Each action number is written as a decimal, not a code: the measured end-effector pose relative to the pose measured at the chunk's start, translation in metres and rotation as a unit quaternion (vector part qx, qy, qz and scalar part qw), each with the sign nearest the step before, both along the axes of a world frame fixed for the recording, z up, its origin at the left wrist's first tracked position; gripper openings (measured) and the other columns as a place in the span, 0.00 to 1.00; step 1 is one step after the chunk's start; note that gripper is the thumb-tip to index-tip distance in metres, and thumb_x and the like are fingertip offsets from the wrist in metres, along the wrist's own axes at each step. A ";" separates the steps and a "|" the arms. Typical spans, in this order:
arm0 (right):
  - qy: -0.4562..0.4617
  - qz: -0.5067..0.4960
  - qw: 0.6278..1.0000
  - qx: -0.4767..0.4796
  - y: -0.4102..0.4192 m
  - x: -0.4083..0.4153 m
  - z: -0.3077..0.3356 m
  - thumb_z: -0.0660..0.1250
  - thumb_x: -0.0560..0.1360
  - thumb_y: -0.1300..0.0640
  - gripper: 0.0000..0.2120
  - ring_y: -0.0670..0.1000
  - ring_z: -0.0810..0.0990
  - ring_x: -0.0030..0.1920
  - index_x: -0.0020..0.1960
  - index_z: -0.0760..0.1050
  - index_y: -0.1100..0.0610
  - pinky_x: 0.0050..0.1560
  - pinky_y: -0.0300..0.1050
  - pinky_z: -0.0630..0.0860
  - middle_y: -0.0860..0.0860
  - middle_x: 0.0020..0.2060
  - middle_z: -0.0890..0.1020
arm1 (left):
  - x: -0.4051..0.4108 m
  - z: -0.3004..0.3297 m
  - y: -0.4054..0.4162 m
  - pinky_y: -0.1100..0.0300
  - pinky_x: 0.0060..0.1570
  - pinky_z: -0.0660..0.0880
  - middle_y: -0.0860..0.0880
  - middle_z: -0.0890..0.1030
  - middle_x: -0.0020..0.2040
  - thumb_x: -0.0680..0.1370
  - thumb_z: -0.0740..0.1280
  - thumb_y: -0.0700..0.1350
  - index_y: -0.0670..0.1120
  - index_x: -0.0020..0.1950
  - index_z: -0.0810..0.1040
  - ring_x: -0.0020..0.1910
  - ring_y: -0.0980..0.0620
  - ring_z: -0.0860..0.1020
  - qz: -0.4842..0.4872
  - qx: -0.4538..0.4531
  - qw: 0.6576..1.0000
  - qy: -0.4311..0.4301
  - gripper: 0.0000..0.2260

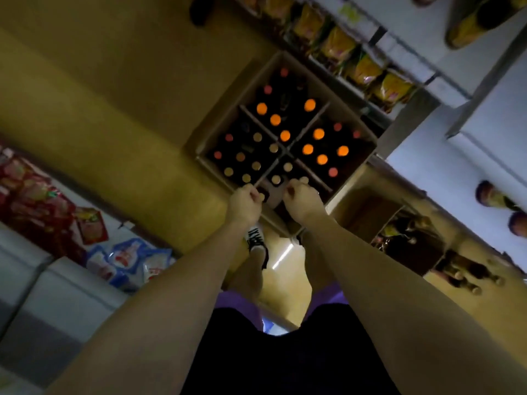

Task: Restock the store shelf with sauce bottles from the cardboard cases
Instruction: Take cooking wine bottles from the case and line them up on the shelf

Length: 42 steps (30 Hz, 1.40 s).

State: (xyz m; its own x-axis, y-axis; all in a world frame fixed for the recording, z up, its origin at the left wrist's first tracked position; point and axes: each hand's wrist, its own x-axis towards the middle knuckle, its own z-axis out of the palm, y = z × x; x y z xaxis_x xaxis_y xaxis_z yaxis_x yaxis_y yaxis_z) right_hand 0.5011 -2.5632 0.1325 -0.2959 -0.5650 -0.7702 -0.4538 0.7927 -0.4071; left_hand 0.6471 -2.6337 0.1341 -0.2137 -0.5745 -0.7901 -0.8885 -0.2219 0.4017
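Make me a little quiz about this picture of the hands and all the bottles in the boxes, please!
1. True or false: both hands reach down to bottle tops at the near edge of the cardboard cases.
2. Which cap colour glows brightest in the cases? A) orange B) blue C) green
3. What hangs in a row on the shelf beyond the cases?

Key:
1. True. The left hand and right hand each curl round a bottle top there.
2. A. See the orange caps near the middle.
3. Yellow packets.
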 end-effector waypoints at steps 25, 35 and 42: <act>-0.176 -0.123 0.963 0.161 -0.015 0.085 -0.254 0.69 0.76 0.50 0.23 0.55 0.82 0.42 0.70 0.69 0.49 0.48 0.48 0.81 0.54 0.49 0.82 | 0.060 -0.227 0.027 0.58 0.54 0.72 0.45 0.77 0.64 0.81 0.63 0.36 0.43 0.70 0.71 0.60 0.48 0.75 0.006 0.001 1.000 -0.015 0.18; -0.105 -0.155 0.981 0.056 0.006 0.070 -0.143 0.73 0.72 0.44 0.15 0.53 0.80 0.51 0.56 0.78 0.47 0.53 0.48 0.80 0.46 0.46 0.80 | 0.055 -0.149 0.018 0.53 0.55 0.77 0.45 0.80 0.59 0.81 0.62 0.37 0.44 0.64 0.74 0.57 0.44 0.78 0.033 0.022 0.999 -0.014 0.12; -0.042 -0.041 0.997 -0.044 -0.008 0.048 0.006 0.73 0.74 0.46 0.11 0.51 0.77 0.47 0.53 0.77 0.49 0.44 0.44 0.70 0.49 0.47 0.80 | 0.033 -0.012 -0.008 0.57 0.53 0.73 0.46 0.78 0.54 0.81 0.62 0.39 0.44 0.65 0.73 0.55 0.44 0.77 -0.006 0.009 1.000 0.001 0.12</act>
State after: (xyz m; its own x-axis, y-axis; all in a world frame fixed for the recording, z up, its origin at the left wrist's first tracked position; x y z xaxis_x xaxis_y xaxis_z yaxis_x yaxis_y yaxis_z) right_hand 0.5495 -2.5717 0.1380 -0.2802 -0.6086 -0.7424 -0.3506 0.7848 -0.5110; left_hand 0.6805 -2.6422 0.1221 -0.2219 -0.5574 -0.8001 -0.8906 -0.2182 0.3991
